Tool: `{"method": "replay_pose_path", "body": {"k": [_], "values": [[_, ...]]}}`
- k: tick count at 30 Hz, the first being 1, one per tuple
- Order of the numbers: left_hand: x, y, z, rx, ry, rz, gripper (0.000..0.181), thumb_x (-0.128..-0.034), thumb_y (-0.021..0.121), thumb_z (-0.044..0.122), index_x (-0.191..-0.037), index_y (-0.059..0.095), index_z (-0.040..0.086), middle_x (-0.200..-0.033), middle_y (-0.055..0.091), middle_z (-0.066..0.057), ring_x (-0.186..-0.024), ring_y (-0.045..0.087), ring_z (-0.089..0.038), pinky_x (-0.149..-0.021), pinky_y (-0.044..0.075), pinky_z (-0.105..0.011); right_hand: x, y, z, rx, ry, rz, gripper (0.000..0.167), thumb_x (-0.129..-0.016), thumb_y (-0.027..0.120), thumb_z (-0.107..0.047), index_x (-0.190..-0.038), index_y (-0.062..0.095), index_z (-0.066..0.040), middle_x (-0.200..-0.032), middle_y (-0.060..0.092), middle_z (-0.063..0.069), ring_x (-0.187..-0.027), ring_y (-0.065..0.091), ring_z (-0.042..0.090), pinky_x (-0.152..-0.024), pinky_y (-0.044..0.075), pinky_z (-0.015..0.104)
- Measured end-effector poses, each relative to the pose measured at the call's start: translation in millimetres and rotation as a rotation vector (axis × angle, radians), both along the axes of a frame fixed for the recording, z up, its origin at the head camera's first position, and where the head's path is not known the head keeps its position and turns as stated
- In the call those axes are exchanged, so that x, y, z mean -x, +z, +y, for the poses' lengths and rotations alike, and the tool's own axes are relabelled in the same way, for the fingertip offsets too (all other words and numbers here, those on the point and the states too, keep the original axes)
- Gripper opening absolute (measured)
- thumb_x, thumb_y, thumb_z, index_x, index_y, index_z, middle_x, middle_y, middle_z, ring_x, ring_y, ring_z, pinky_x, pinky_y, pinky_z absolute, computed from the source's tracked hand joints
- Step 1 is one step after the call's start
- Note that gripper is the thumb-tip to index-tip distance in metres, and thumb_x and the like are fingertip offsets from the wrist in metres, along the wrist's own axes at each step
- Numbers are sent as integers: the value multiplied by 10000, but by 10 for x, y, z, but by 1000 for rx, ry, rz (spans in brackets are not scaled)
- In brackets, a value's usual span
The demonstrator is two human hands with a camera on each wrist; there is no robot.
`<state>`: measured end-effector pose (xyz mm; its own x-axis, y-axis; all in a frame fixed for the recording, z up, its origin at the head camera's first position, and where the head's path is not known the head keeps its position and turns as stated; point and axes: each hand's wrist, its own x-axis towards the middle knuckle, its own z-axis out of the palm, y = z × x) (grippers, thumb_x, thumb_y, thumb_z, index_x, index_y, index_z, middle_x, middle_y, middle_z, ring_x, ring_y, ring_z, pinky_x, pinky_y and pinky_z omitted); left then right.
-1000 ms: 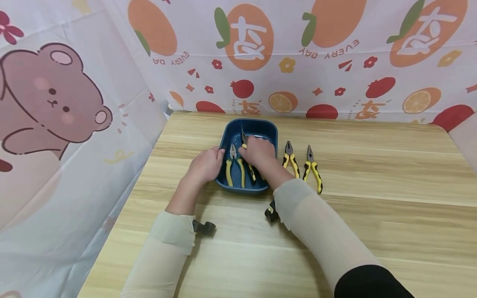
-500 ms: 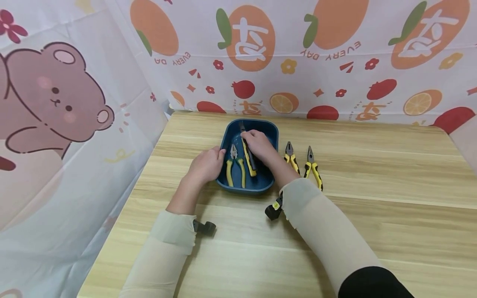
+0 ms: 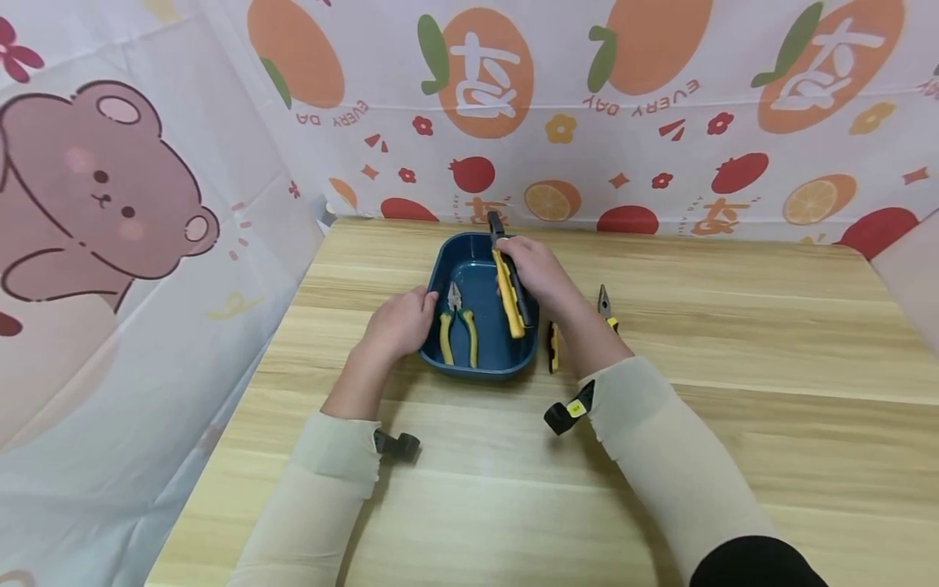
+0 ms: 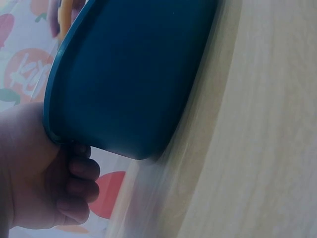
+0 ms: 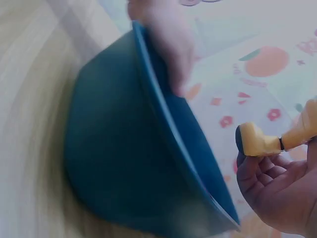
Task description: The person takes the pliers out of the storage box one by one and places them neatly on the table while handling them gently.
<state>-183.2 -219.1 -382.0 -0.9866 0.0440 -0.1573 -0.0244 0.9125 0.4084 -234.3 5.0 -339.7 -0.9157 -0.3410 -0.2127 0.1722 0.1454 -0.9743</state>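
In the head view my left hand grips the left rim of a dark blue plastic bin; the left wrist view shows its fingers curled at the bin's wall. My right hand holds a pair of pliers with yellow and black handles, raised over the bin's right side, the dark head pointing away. Its yellow handle shows in the right wrist view above curled fingers. Combination pliers with yellow-green handles lie inside the bin on the left.
Right of the bin, needle-nose pliers lie on the wooden table, partly hidden by my right forearm. Another yellow-and-black pair is mostly covered by that forearm. A patterned cloth hangs behind the table.
My right hand has lifted the yellow-and-black pliers from the bin's floor and moved them right and away from me. My left hand stays on the rim.
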Motion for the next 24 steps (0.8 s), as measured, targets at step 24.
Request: {"method": "replay_pose_path", "body": {"k": [24], "values": [[50, -23, -27, -12, 8, -6, 537, -1078, 236, 365, -1348, 523, 1, -1342, 572, -222, -1202, 561, -379, -1028, 429, -559, -203, -392, 1641, -200, -263, 55, 596, -995, 497, -471, -1333, 521, 19, -875, 549, -56, -681, 530, 21, -591, 487, 192]]}}
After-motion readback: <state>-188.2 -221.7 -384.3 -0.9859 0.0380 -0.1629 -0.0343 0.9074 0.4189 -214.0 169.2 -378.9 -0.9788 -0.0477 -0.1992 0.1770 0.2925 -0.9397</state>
